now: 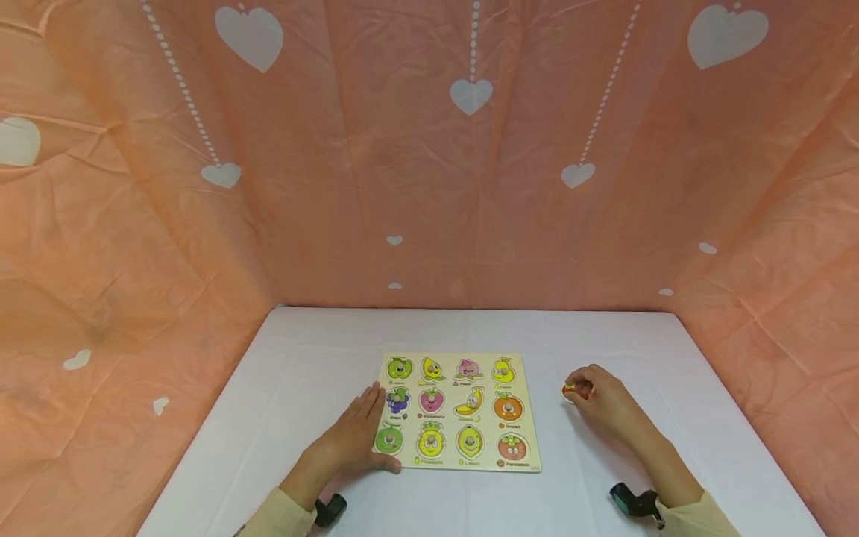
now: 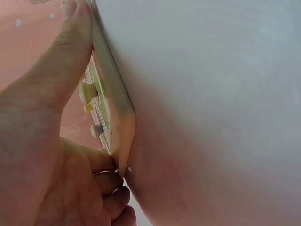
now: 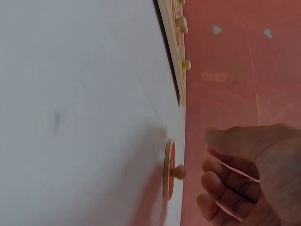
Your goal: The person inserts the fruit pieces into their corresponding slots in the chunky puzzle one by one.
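Note:
My left hand (image 1: 349,436) lies at the near left corner of a wooden fruit puzzle board (image 1: 483,464). Its fingers run straight along the left edge and its thumb presses the front edge, both touching the wood in the left wrist view. Small knobs (image 2: 88,92) stick up from the board. To the right of the board, a round reddish puzzle piece (image 3: 172,162) with a wooden knob (image 3: 179,172) lies flat on the table. Above it hovers my right hand (image 1: 607,399), fingers loosely bent, with a gap between fingertips and knob in the right wrist view.
A white cloth (image 1: 322,335) covers the table. Orange sheeting with pale hearts (image 1: 470,209) hangs behind and at both sides. Black wrist devices (image 1: 634,501) are worn on both arms. The board's right edge also shows in the right wrist view.

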A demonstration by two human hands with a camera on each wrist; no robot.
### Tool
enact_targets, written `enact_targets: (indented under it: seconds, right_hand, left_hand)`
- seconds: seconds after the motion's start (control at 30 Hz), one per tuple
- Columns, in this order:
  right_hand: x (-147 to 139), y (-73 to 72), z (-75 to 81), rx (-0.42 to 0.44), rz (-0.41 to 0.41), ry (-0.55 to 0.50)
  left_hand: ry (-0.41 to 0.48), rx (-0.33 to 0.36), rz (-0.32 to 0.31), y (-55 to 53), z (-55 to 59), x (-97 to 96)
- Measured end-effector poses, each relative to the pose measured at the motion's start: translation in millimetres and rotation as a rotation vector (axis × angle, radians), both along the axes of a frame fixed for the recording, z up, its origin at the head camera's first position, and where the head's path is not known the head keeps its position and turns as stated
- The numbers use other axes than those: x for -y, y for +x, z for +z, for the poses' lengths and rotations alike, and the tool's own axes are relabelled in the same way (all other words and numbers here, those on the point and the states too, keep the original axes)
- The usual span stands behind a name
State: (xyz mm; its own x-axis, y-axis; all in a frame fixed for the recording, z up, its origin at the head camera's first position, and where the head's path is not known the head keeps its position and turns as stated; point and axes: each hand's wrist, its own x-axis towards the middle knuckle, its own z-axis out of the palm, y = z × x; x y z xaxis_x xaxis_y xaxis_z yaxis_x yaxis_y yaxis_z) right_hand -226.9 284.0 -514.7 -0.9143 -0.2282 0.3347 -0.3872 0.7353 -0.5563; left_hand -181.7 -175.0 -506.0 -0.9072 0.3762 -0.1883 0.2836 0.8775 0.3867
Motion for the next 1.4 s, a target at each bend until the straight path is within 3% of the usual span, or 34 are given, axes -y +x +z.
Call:
enact_targets:
  seconds: [0.3, 0.87, 1.4]
  right_hand:
    - [-12, -3.4, -1.4, 0.087, -0.034, 0.02]
    - [-22, -9.4, -8.3, 0.087, -0.007, 0.015]
    - [-21, -12.2, -11.3, 0.147, -0.009, 0.023]
  left_hand:
    - [0.004, 0.0, 0.0, 1.6, 2.9, -0.8]
    - [-0.004, 0.0, -0.003, 0.9, -0.2, 1.0]
    - [-0.004, 0.0, -0.001, -0.2, -1.4, 1.2]
